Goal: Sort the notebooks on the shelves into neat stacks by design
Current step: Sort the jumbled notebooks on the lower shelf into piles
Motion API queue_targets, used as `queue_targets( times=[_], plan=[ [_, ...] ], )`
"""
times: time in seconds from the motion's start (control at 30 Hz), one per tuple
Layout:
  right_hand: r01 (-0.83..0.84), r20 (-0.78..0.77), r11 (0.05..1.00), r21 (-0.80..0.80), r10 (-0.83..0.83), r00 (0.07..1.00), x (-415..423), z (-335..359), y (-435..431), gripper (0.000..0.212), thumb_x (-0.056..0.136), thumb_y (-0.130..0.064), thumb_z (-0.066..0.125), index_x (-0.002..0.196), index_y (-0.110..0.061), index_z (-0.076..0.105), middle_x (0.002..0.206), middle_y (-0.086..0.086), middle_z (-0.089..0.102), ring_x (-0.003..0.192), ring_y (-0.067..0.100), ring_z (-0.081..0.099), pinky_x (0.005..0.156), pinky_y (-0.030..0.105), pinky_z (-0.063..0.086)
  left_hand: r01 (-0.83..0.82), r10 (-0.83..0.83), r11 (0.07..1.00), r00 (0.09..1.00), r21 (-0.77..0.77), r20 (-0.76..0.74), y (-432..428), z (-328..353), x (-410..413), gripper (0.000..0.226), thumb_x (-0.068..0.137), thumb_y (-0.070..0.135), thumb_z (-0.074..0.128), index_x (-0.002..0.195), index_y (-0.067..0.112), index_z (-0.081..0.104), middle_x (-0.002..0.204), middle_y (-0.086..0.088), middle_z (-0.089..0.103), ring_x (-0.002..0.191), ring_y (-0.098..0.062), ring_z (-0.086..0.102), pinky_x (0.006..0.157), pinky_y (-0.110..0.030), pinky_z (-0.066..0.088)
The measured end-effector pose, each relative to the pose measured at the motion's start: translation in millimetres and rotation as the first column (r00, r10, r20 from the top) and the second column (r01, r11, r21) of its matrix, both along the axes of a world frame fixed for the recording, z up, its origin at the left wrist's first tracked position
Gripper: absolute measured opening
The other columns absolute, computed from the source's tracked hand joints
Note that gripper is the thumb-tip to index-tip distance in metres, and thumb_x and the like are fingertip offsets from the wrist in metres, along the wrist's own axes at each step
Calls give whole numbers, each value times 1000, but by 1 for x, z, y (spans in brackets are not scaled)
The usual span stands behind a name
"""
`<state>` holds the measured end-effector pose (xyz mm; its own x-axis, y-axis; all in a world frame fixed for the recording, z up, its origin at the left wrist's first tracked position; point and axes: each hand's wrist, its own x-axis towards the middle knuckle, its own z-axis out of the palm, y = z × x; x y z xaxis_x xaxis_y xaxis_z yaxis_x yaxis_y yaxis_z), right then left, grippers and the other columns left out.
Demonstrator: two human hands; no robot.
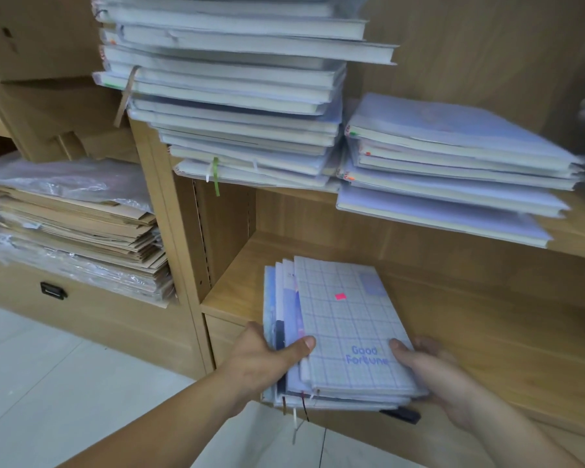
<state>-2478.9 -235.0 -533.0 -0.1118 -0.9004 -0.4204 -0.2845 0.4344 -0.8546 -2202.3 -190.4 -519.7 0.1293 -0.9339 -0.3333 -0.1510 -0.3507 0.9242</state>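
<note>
Two-handed hold on a small stack of notebooks at a wooden shelf unit.

Nearest, over the pale tiled floor, the left hand holds the left edge of the small stack. Its grip is closed on the stack, with the thumb pressed flat on the top cover and the fingers hidden beneath. The right hand takes the right edge in the same way, thumb on top and grip closed round the stack. Thin ribbon markers hang from the near end.

The stack lies at the front of the lower shelf, its near end overhanging the shelf edge. The books are fanned unevenly to the left. The top notebook has a grid pattern, a pink sticker and the words "Good Fortune".

Farther left, a pile of brown paper bags, partly under clear plastic, sits above a drawer handle.

Farthest, on the upper shelf, stand a tall uneven stack of wrapped notebooks and, just to its right, a short stack.
</note>
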Motion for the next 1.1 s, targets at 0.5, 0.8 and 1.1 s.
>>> queue_targets(
  times=[0.5,0.8,1.1],
  plan=[
    [68,-149,997,-48,-74,986,-4,19,7,36,95,-27,70,125,-20,51,110,3,65,90,27,68,78,50,61,68,-82,995,980,79,180,0,-7,9,101,71,82,67,155,39,29,138,10,62,115,-15,66,98,-32,54],
    [-120,48,991,60,117,992,45,5,6,34,101,-35,60,134,-41,52,115,-10,72,105,19,70,99,46,55,168,-168,986,985,-9,32,4,-6,13,106,82,38,83,154,55,8,116,23,68,100,0,68,75,-15,57],
    [-335,43,940,-60,338,940,30,66,56,63,101,-20,62,139,-62,35,114,-28,69,109,2,67,97,24,51,179,-185,981,978,-69,-93,52,36,11,107,81,26,86,155,54,15,112,4,77,99,-16,75,84,-29,61]
  ],
)
